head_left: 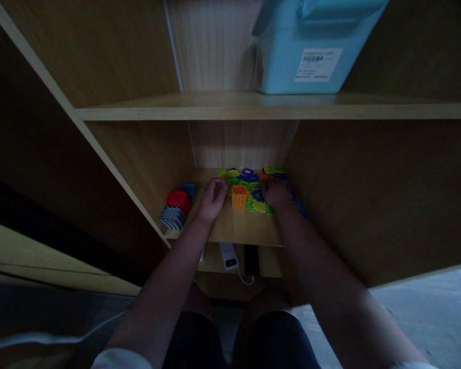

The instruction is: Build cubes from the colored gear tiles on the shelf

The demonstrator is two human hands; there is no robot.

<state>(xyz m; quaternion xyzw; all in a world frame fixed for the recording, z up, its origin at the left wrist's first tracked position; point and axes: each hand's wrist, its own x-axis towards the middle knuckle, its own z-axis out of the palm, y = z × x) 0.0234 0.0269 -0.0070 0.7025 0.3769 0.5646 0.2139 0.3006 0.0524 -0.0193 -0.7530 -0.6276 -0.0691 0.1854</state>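
Observation:
Both my arms reach into a low compartment of a wooden shelf unit point(238, 231). My left hand point(212, 199) is curled, its fingers touching the left side of an orange block piece point(238, 197) that stands upright. My right hand point(275, 195) rests on a spread of flat interlocking pieces point(249, 179) in green, yellow, blue and purple; what its fingers hold is hidden. To the left of my left hand lie a red cube point(179, 200), a blue cube point(189, 190) and a grey-white cube point(172, 217).
A light blue plastic box point(311, 48) with a white label stands on the shelf above. Below the compartment lie a white device with a cable point(229, 255) and a dark flat object point(251, 260). My knees are at the bottom of the view.

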